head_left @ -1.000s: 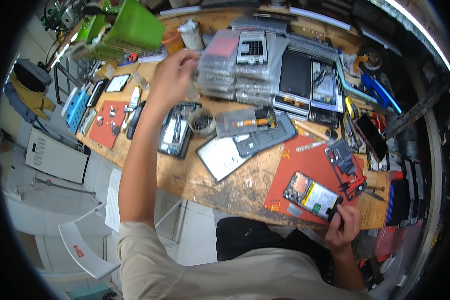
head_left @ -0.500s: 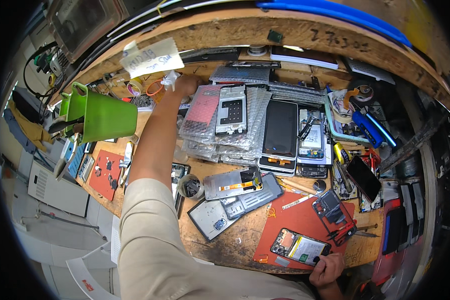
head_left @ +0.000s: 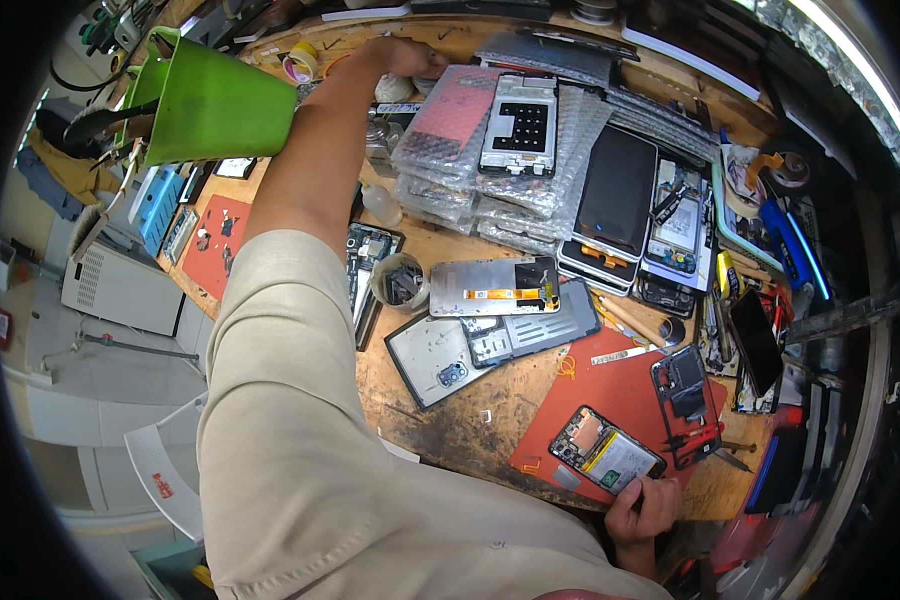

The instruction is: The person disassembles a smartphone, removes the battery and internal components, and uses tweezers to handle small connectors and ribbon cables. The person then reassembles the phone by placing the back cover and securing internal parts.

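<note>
Fingers of our right hand (head_left: pixel 642 510) stay curled narrow at the right end of the opened phone (head_left: pixel 608 453) on the red mat (head_left: pixel 620 385), its pale battery (head_left: pixel 626 463) lying near a coppery patch (head_left: pixel 582 431). Farther off, our left hand (head_left: pixel 408 57) has moved to the far-left corner of the bubble-wrapped stack (head_left: pixel 440 130), so the phone seems to wait; we cannot tell whether either hand grips anything.

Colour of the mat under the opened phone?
Orange-red: the mat under the opened phone shows best in the head view.
</note>
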### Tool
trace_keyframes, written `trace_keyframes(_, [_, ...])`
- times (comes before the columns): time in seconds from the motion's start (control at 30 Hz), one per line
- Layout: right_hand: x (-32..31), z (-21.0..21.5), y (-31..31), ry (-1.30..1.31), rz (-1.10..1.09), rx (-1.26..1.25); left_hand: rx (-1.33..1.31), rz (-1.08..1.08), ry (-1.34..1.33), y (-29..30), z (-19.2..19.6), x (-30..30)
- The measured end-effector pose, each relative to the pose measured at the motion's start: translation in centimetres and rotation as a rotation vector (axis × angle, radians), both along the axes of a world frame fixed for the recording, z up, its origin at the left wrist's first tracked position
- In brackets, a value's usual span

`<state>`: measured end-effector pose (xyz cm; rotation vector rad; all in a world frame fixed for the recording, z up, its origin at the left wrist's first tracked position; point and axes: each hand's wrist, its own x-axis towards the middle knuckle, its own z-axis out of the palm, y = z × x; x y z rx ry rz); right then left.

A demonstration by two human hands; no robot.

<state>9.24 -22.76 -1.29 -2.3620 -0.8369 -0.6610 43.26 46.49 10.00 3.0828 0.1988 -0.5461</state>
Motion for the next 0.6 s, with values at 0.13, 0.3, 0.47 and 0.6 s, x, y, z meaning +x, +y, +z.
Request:
trace_keyframes(0.13, [0.1,0.1,-0.1,0.011,-0.001,-0.028,-0.147,0.003,0.018,-0.9,0.4,-0.3])
trace_keyframes(0.3, [0.3,0.1,0.0,0.013,-0.006,-0.048,-0.21,-0.093,0.015,-1.0,0.9,-0.8])
trace_keyframes(0.47, [0.2,0.3,0.3,0.036,0.0,-0.026,-0.414,-0.091,-0.379,0.4,0.6,-1.7])
trace_keyframes(0.6, [0.3,0.3,0.3,0.016,0.011,-0.02,-0.087,0.035,-0.802,-0.5,0.3,-3.1])
